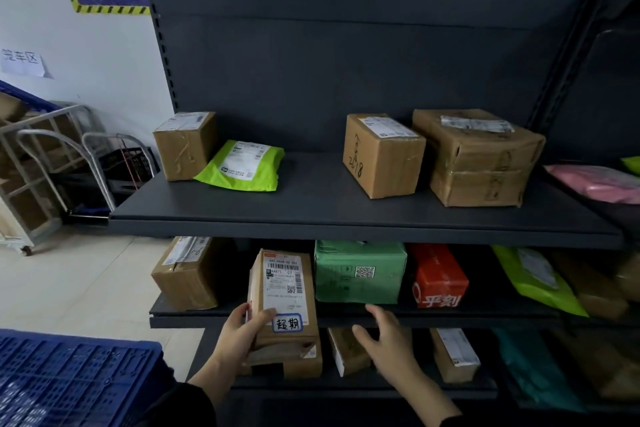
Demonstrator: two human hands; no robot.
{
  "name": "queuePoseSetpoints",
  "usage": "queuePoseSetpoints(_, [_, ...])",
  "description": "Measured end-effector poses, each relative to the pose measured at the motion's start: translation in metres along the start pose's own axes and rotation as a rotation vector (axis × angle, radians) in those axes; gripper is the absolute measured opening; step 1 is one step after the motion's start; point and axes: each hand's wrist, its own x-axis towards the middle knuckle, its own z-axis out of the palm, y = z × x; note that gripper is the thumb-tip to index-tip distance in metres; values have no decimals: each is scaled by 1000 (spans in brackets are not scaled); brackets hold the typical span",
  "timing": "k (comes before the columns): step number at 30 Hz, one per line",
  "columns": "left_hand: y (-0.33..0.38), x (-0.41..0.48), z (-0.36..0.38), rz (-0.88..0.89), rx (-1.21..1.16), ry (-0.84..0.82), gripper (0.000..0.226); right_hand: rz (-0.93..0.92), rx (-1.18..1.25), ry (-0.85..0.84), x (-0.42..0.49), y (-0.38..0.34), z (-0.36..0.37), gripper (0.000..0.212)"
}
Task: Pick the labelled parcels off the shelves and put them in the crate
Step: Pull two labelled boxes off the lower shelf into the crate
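Note:
My left hand grips a brown cardboard parcel by its left edge, thumb over the front; the parcel carries a white shipping label and a small blue-bordered sticker with handwriting. It is held in front of the middle shelf. My right hand hovers open to the parcel's right, fingers relaxed, holding nothing. The blue plastic crate lies at the lower left, close to my left forearm.
The top shelf holds three brown boxes and a green mailer. On the middle shelf sit a brown box, a green box, a red box and a green bag. More parcels lie below. Metal trolleys stand left.

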Motion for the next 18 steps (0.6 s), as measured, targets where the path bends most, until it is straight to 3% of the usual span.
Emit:
queuePoseSetpoints(7, [14,29,8,10,57,11,63,124,32,198,34,6,-38,56])
queuePoseSetpoints(10, [20,45,5,12,47,34,75,174,38,265,64,-1,-57,55])
queuePoseSetpoints(13, [28,62,2,-16,25,34,81,180,19,281,93,-12,-68,53])
queuePoseSetpoints(18, [36,68,4,-47,-9,-23,71,227,51,230,112,-20,-60,57])
